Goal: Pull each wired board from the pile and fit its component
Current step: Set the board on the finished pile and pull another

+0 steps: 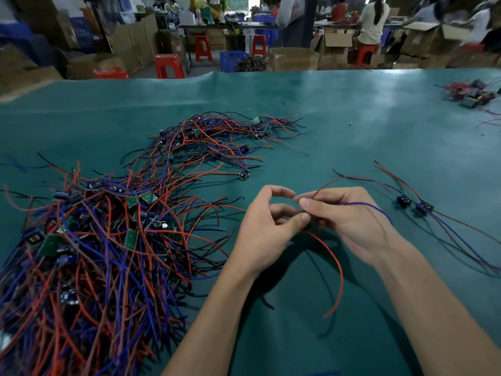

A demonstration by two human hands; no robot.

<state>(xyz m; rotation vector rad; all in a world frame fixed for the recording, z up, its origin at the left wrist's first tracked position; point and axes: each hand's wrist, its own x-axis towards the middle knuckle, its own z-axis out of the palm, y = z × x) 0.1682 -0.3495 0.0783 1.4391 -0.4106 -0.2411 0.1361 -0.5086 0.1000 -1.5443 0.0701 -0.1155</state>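
We hold one board (307,222) above the worktop (352,118), near centre: left hand (264,232) and right hand (349,221) both pinch it with curled fingers, largely hiding it. Its red wire (334,263) hangs near. We judge fitting under way. Two boards (413,204) lie apart at right, probably finished. The pile (103,232) at left remains large; most work is left

My left hand (267,229) and right hand (349,221) hide the wired board between them. The pile (89,240) runs off the left edge; the far heap (469,95) is blurred.
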